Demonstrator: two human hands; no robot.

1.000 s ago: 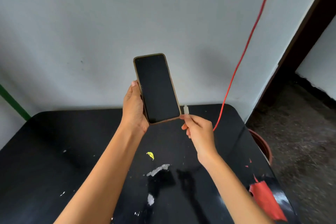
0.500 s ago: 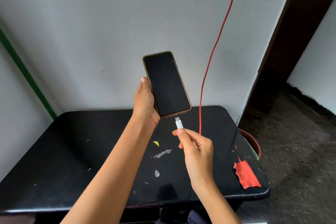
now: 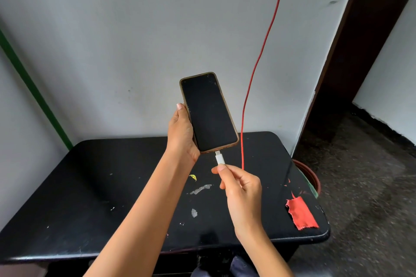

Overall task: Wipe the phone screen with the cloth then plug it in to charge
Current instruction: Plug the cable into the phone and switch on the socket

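My left hand [image 3: 182, 135] grips a black-screened phone [image 3: 208, 112] in a brown case, held tilted above the black table [image 3: 90, 186], screen dark and facing me. My right hand [image 3: 242, 189] pinches the white plug [image 3: 219, 158] of a red charging cable [image 3: 256, 69]. The plug's metal tip touches the phone's bottom edge; whether it is seated in the port I cannot tell. The cable hangs down along the wall from above. A red cloth [image 3: 301, 212] lies flat on the table's right front corner.
The table stands against a pale wall and carries paint chips and a yellow speck [image 3: 193, 177]. A reddish-brown pot [image 3: 311, 177] stands on the floor beside the table's right edge. A dark doorway [image 3: 360, 51] opens to the right. A green pole [image 3: 33, 90] leans at left.
My right hand has brought the white plug from beside the phone's lower right corner to directly under its bottom edge, and the gap has closed. The camera view has pulled back.
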